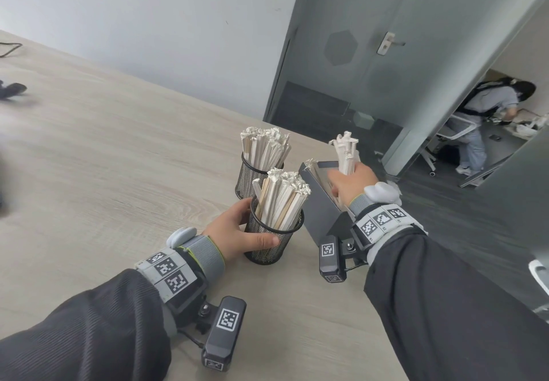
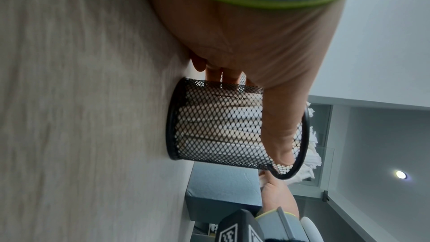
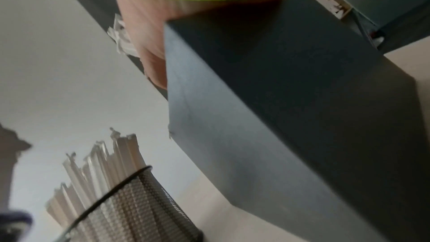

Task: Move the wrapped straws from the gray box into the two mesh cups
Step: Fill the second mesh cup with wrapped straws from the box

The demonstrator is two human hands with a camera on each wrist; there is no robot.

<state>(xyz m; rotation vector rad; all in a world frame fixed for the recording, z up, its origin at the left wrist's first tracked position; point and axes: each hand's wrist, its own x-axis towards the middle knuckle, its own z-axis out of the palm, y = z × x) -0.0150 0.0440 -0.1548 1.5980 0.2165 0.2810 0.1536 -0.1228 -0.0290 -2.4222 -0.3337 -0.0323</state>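
Straws leaving box, both cups part-filled
Our left hand [image 1: 234, 229] grips the near cup [image 1: 271, 238]; our right hand [image 1: 349, 183] clutches a bundle of straws [image 1: 346, 150] above the gray box [image 1: 322, 211]; far cup [image 1: 252, 177] at 12 o'clock.

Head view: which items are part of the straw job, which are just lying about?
Job:
near mesh cup, held by left hand
far mesh cup
gray box
straw bundle in right hand

Lying about:
black cable
dark object
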